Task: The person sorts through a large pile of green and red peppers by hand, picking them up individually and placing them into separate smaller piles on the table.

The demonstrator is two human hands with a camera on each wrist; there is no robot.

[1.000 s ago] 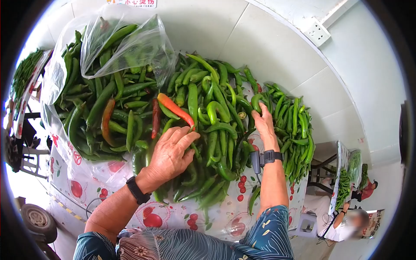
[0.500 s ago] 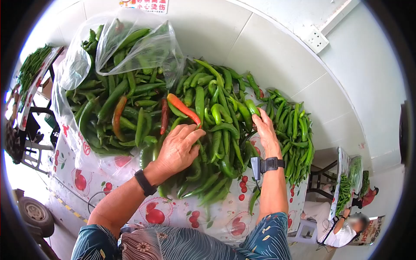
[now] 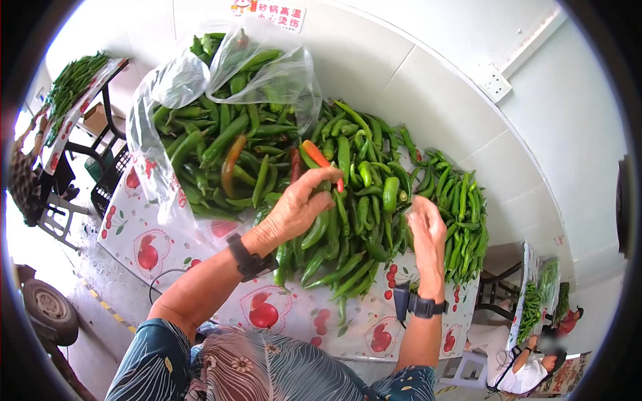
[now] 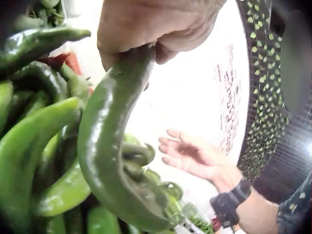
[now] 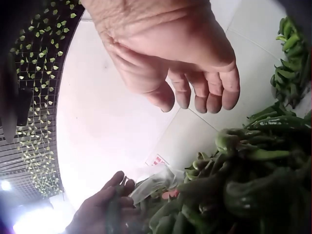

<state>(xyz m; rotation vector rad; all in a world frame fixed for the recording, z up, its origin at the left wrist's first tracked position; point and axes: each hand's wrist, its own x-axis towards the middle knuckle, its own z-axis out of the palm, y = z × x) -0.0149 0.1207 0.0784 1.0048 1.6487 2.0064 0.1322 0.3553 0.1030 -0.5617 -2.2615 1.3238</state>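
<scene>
My left hand (image 3: 297, 204) is over the middle of the pepper heap (image 3: 368, 234). In the left wrist view, its fingers (image 4: 165, 48) pinch one end of a long curved green pepper (image 4: 105, 141), which hangs down. A red-orange pepper (image 3: 314, 154) lies just beyond that hand. My right hand (image 3: 428, 234) hovers at the heap's right side. The right wrist view shows the right hand (image 5: 170, 58) empty, fingers apart and slightly bent, above the peppers (image 5: 263, 195).
A clear plastic bag (image 3: 157, 134) full of green peppers stands at the left. Thinner green peppers (image 3: 465, 220) lie at the right on the fruit-patterned tablecloth (image 3: 287, 294). Behind is a tiled wall (image 3: 374, 60). A seated person (image 3: 521, 367) is at the lower right.
The head view has shifted, so the table sits further right. My right hand has let go of the green pepper it touched and drawn back towards me. My left hand has lifted with a pepper.
</scene>
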